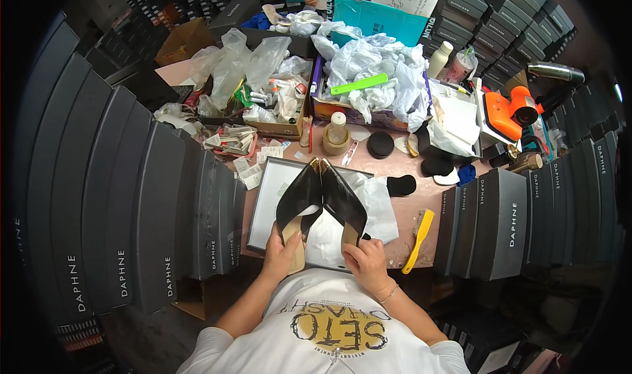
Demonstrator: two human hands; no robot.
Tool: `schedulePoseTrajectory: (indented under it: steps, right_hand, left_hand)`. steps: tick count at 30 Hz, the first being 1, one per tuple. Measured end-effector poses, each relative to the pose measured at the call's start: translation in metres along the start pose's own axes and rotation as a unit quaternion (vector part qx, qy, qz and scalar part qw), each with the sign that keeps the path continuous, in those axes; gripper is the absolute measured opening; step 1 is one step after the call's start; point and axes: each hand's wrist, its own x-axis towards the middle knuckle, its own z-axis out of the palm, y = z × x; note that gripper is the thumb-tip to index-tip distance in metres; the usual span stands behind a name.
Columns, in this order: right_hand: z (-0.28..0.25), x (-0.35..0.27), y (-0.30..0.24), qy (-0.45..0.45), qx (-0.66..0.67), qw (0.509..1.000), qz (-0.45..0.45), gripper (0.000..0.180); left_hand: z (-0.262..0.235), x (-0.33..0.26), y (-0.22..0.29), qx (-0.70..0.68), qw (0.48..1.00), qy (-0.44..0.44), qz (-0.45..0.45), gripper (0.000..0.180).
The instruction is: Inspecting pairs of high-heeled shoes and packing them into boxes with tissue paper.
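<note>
Head view, hands apart, left hand [282, 252] and right hand [366, 261] each gripping a black shoe [299, 193], toes pointing away, converging.

Glossy black leather-like shoes [320, 196] with tan matt soles, crinkled white tissue paper [378, 209], smooth yellow plastic brush [419, 240], matt grey cardboard boxes [500, 219].

Open grey shoe box [263, 199] under the grip, dark grey shoe boxes [158, 222] stacked left of it, more boxes [500, 219] right, teal bag [378, 18] far beyond, small white labels [253, 170] beyond-left.

Cluttered worktable [421, 206] — stacked grey boxes [131, 196]
</note>
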Motion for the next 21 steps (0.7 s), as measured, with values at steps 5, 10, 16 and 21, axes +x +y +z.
schedulePoseTrajectory:
  steps: [5, 10, 16, 21]
  right_hand:
    - [-0.004, -0.042, 0.007, 0.041, 0.073, 0.975, 0.204, 0.020]
    - [-0.001, -0.111, 0.056, 0.080, 0.105, 0.872, 0.472, 0.025]
    - [-0.007, -0.049, 0.053, -0.011, 0.007, 0.958, 0.285, 0.073]
    - [0.001, -0.041, 0.028, 0.056, 0.392, 0.811, 0.431, 0.067]
  left_hand:
    - [0.006, 0.000, 0.006, 0.183, 0.978, 0.039, 0.097, 0.053]
    - [0.009, 0.012, -0.012, -0.100, 0.994, 0.030, -0.018, 0.038]
    - [0.042, 0.011, -0.018, -0.178, 0.981, -0.001, -0.078, 0.034]
    - [0.078, 0.047, -0.016, 0.057, 0.947, -0.309, -0.066, 0.032]
